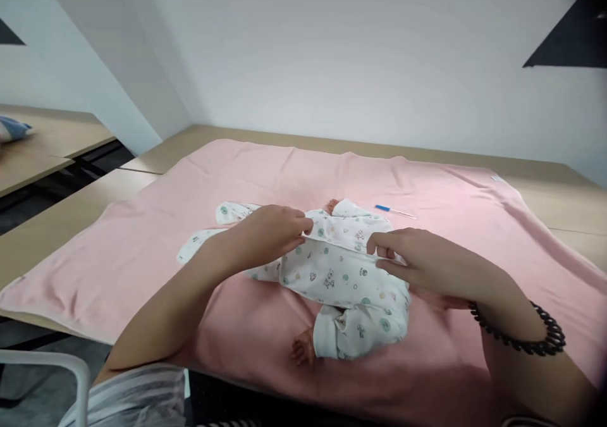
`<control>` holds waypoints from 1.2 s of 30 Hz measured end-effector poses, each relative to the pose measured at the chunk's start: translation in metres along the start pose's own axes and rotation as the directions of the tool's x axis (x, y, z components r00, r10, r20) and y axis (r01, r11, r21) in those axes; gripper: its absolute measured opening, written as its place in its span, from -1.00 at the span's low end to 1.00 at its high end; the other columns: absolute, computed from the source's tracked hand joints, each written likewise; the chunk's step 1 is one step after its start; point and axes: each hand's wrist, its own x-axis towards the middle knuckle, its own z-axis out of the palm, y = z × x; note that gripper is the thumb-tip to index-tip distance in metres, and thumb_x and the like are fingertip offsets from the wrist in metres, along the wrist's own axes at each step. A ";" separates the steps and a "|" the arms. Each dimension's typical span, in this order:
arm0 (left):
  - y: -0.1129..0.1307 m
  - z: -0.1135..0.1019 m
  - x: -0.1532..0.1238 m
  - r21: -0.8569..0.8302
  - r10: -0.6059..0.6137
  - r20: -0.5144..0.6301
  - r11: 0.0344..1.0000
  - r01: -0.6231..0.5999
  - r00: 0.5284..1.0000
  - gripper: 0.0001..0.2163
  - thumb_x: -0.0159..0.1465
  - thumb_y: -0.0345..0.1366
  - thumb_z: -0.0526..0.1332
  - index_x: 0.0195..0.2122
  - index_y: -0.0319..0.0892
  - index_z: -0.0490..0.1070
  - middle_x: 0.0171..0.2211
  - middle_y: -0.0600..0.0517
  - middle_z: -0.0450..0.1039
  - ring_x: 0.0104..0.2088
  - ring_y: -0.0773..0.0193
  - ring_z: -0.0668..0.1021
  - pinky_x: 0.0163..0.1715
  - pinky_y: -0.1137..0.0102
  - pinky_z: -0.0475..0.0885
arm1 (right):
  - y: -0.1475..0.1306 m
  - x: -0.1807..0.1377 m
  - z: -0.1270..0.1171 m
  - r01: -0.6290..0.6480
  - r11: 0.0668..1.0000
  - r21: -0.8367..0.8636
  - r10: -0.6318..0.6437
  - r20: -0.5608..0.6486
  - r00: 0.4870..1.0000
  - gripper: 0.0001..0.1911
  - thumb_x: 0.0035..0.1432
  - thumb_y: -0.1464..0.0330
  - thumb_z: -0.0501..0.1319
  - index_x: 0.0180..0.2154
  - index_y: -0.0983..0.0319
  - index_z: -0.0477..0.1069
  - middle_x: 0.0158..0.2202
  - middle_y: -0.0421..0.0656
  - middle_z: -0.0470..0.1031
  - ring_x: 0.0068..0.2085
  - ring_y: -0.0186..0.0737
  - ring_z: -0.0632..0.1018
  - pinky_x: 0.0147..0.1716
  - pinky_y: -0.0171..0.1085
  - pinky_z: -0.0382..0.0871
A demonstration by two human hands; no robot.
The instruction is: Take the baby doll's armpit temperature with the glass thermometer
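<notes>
A baby doll in a white printed romper [339,275] lies on a pink blanket [265,174]. One small foot [302,350] shows near me and a small hand [332,205] at the far end. My left hand [270,228] is closed, pinching the romper's front edge on the left. My right hand [417,259] is closed too, pinching the same edge on the right. A black bead bracelet [531,333] circles my right wrist.
A thin blue-and-white stick [394,211] lies on the blanket beyond the doll. The blanket covers a wooden table [57,224] against a white wall. Another table [42,142] stands at left, and a chair's metal frame [47,364] at bottom left.
</notes>
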 end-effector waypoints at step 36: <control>-0.023 0.026 0.035 -0.001 0.026 -0.010 1.000 -0.026 1.000 -0.80 0.40 -0.36 0.03 -0.40 -0.16 0.26 -0.49 0.07 0.35 -0.49 0.29 0.36 -0.41 0.37 0.13 | 0.035 -0.002 -0.006 -0.170 0.978 -0.118 0.155 -0.130 0.979 -0.83 0.33 0.33 0.01 -0.26 0.15 0.36 -0.44 -0.20 0.42 -0.44 -0.24 0.39 -0.42 -0.27 0.13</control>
